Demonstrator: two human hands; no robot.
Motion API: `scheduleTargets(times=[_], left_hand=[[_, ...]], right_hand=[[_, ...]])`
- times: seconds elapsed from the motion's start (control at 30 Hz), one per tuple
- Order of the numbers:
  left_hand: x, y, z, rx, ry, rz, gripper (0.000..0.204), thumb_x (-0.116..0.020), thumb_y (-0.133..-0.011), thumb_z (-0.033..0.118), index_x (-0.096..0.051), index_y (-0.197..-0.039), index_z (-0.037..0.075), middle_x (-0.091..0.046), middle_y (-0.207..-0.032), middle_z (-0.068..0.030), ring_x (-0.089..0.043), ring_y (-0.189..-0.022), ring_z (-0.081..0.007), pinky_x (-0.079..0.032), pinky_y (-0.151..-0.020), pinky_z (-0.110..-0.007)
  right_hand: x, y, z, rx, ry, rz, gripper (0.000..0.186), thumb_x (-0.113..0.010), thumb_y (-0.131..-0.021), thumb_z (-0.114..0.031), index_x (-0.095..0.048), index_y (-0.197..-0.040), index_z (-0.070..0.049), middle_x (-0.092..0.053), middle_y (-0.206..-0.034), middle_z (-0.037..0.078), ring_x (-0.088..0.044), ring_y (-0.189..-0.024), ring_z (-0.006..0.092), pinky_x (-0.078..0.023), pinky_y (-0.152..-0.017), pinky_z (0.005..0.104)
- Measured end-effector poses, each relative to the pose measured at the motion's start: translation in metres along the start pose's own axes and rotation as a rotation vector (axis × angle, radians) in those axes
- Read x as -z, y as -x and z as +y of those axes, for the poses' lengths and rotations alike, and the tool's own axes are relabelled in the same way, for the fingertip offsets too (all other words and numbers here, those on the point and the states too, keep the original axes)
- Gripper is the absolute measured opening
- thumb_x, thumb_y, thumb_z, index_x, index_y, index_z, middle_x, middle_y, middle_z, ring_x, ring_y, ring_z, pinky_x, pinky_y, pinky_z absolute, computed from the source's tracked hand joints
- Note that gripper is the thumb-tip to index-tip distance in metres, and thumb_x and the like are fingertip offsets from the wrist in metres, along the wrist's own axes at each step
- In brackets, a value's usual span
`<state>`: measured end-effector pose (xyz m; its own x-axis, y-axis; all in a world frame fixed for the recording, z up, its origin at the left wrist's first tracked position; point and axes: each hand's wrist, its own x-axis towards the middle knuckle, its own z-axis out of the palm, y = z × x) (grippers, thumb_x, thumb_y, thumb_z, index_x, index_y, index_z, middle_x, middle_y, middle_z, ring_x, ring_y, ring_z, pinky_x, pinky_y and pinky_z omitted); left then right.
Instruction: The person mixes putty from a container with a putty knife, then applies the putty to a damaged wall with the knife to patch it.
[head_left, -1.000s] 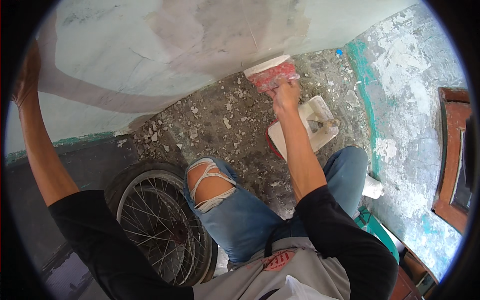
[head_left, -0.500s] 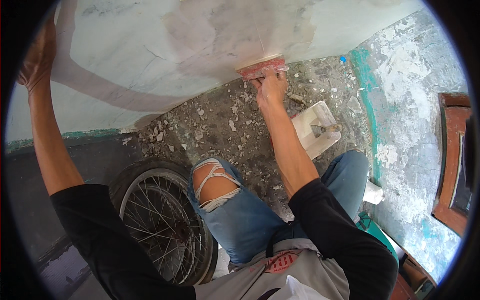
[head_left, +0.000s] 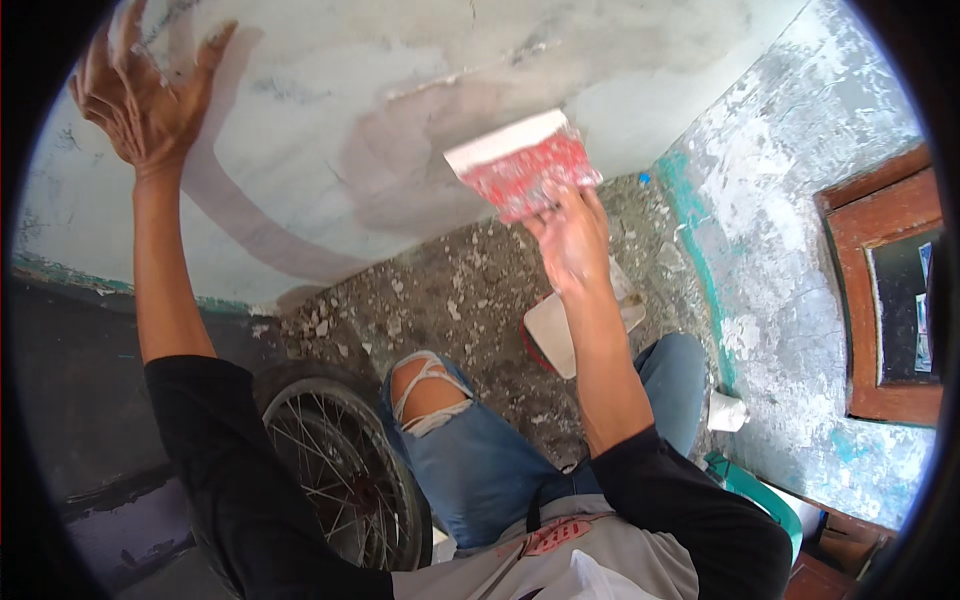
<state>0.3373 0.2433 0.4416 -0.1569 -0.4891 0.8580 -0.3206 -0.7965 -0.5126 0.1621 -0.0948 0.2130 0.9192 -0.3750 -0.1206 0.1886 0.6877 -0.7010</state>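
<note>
Pale wall [head_left: 310,110] spans the wide gap between your two hands in the head view, giving sideways room from one to the other. Your left hand [head_left: 150,105] is raised against it, fingers spread and thumb out; you cannot tell whether the whole palm touches. Your right hand [head_left: 572,235] pinches the near side of a red scraper [head_left: 528,170], whose straight whitish edge points away from you towards the wall; whether that edge touches is unclear. The wall's foot runs just left of your right hand, bordering a rubble-strewn floor [head_left: 440,310]. Under your right forearm sits a whitish tray [head_left: 550,332], partly hidden, so room is tighter below that arm. Well to the right of that hand, a blotchy wall [head_left: 780,290] with a green band meets the pale one at a corner, and carries a brown wooden frame [head_left: 845,290]. Below your left forearm, a spoked wheel [head_left: 345,480] crowds beside your knee.
</note>
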Motion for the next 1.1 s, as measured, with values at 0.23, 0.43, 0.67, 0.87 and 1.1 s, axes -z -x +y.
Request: scheduleTargets(times=[0.23,0.43,0.67,0.87,1.1], left_hand=[[0.008,-0.001,-0.003,0.075,0.028,-0.031,0.083,-0.068,-0.087,0.071,-0.042,-0.153,0.029,-0.041,-0.147,-0.0081,-0.029,-0.146,-0.0335,-0.02,-0.12,-0.057],[-0.003,0.006,0.016,0.122,0.06,-0.027,0.083,-0.068,-0.087,0.071,-0.042,-0.154,0.03,-0.038,-0.15,-0.006,-0.027,-0.147,-0.0341,-0.019,-0.12,-0.059],[0.006,-0.002,0.015,0.048,-0.237,-0.057,0.082,-0.052,-0.096,0.07,-0.038,-0.156,0.015,-0.031,-0.161,-0.0172,-0.021,-0.154,-0.0403,-0.016,-0.124,-0.06],[0.006,0.005,0.007,0.084,-0.118,0.006,0.081,-0.053,-0.097,0.068,-0.04,-0.156,0.014,-0.032,-0.16,-0.0171,-0.024,-0.153,-0.0407,-0.016,-0.124,-0.059],[0.02,-0.007,0.01,0.139,-0.009,-0.077,0.079,-0.056,-0.098,0.063,-0.037,-0.158,0.017,-0.029,-0.163,-0.0167,-0.024,-0.153,-0.0397,-0.017,-0.124,-0.058]], right_hand=[[0.007,-0.01,-0.074,0.405,0.39,0.141,0.02,-0.055,-0.099,-0.005,-0.059,-0.118,-0.002,-0.067,-0.111,0.011,-0.067,-0.085,0.0217,-0.059,-0.069,0.0389],[-0.057,-0.045,-0.083,0.598,1.196,0.193,0.037,-0.056,-0.095,-0.006,-0.057,-0.132,0.003,-0.068,-0.104,0.02,-0.069,-0.078,0.0239,-0.056,-0.068,0.035],[-0.142,0.005,0.068,1.05,1.263,-0.076,0.061,-0.058,-0.091,-0.006,-0.043,-0.15,0.002,-0.057,-0.133,0.031,-0.068,-0.108,0.046,-0.061,-0.085,0.0461],[-0.122,0.067,0.096,0.88,1.277,-0.288,0.049,-0.058,-0.093,-0.008,-0.049,-0.139,0.005,-0.058,-0.132,0.03,-0.067,-0.109,0.0448,-0.06,-0.082,0.05],[-0.066,0.045,-0.025,0.073,0.321,-0.155,0.013,-0.06,-0.101,-0.014,-0.063,-0.106,-0.002,-0.07,-0.098,0.006,-0.07,-0.082,0.0161,-0.061,-0.068,0.0382]])
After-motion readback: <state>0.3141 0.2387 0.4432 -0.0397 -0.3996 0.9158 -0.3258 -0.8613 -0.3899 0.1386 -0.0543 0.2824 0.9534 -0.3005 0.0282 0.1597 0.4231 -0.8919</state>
